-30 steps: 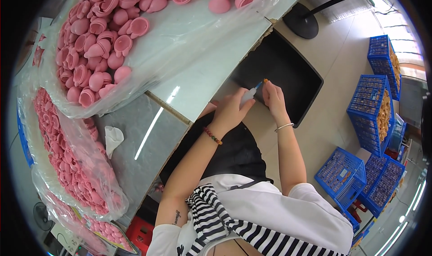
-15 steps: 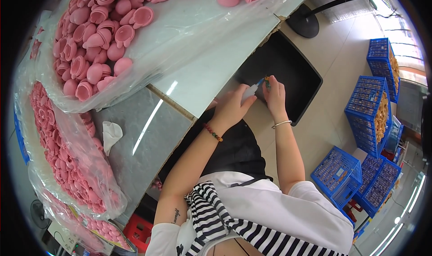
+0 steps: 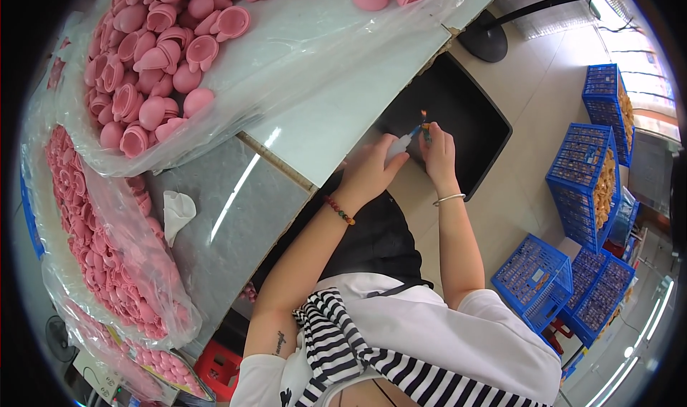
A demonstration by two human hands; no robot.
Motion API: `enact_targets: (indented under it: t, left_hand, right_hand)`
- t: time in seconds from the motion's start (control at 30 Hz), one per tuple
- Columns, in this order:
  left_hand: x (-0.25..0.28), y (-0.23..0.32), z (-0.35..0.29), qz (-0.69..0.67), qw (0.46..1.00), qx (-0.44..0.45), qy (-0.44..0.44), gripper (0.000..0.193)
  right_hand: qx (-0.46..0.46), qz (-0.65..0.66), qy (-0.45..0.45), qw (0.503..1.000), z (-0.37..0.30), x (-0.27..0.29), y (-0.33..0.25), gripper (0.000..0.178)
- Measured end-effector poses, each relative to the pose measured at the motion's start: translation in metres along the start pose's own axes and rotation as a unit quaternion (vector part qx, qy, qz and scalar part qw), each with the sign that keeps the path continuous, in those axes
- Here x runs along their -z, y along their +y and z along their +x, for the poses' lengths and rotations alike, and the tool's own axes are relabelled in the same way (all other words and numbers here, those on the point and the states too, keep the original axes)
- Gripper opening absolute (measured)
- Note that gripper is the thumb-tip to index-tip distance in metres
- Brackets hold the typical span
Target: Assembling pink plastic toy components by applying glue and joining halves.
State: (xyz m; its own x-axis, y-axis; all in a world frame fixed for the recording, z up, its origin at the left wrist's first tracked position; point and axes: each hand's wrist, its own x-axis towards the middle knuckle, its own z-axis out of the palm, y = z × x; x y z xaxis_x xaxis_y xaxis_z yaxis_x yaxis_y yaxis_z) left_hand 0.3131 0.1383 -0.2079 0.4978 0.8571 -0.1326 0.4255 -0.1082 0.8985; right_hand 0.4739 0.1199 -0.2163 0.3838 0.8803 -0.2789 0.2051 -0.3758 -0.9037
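Many pink shells [image 3: 163, 57] in bag [image 3: 265, 106] | left hand [image 3: 366, 172] gripping bottle [image 3: 398, 146] | right hand [image 3: 440, 155] pinching small piece [image 3: 426, 130]

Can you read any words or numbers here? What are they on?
No text is clear enough to read.
Left upper arm: script-like marks, too small.
Nearest blue crate: small label, too blurred.
White box, lower left: dark marks, too small.
White bottle in the left hand: no writing shows.

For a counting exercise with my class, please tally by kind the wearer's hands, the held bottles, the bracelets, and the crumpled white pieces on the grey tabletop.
Hands: 2 (left hand, right hand)
White bottle: 1
Bracelets: 2 (beaded bracelet, metal bangle)
Crumpled white piece: 1
Total: 6
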Motion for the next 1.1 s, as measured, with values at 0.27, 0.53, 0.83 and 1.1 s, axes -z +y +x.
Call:
enact_targets:
  t: [0.27,0.53,0.83,1.1]
  left_hand:
    - [0.0006,0.0,-0.0001,0.009,1.0,-0.001,0.0,0.029]
    - [-0.0011,-0.0029,-0.0004,0.007,1.0,-0.003,0.004,0.03]
    - [-0.0013,-0.0019,-0.0009,0.007,1.0,-0.001,0.0,0.031]
    - [-0.0031,-0.0033,0.0003,-0.005,1.0,-0.007,0.01,0.03]
  right_hand:
    - [0.008,0.013,-0.008,1.0,0.0009,0.0,0.0,0.044]
    - [0.003,0.014,-0.001,1.0,0.0025,-0.0005,0.0017,0.044]
    - [-0.005,0.012,0.005,1.0,0.0013,-0.0008,-0.0003,0.045]
    - [-0.016,0.008,0.009,1.0,0.0033,0.0035,-0.0018,0.047]
